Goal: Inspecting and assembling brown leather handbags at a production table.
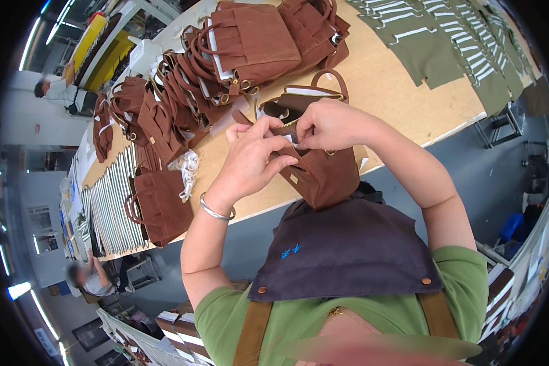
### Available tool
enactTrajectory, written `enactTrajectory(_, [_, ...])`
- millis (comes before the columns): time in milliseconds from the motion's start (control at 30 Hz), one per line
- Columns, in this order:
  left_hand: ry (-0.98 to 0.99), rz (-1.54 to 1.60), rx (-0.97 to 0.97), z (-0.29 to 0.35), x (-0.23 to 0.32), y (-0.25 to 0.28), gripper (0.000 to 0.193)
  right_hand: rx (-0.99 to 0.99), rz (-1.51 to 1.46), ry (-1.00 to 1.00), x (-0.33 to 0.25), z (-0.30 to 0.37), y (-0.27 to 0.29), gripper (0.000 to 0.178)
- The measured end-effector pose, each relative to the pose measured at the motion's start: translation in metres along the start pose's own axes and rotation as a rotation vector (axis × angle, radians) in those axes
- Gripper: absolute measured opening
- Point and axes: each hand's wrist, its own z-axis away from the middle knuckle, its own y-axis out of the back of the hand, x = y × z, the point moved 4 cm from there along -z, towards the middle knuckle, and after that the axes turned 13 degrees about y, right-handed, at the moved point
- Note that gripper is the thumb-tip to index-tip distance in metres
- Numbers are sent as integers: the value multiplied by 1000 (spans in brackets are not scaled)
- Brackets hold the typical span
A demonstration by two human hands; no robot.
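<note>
Cloth apron [351, 250]; fingers [277, 144] on boxy leather bag [326, 177].

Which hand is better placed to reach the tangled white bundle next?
Probably the left hand: it is nearer the white bundle; the right hand sits farther across. Both are at the open brown bag.

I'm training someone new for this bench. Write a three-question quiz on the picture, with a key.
1. Which wrist wears the silver bangle?
2. True or false: only the right hand is at the opening of the nearest brown bag; the left hand is away from it.
3. In the picture, the green pieces lie where relative to the stacked bags?
A) left
B) right
C) on top

Key: 1. Left; 2. False, both are there; 3. B
</note>
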Motion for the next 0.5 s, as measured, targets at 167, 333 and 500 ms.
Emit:
enactTrajectory(167, [22,-7,-33,4,0,0,14,3,-5,-10,-2,-4,-2,10])
enactTrajectory(333, [51,-13,-2,6,-3,-1,14,-86,-38,28,-8,0,-9,12])
enactTrajectory(500, [60,-28,27,8,-4,-2,13,-51,-51,95,-8,5,-10,14])
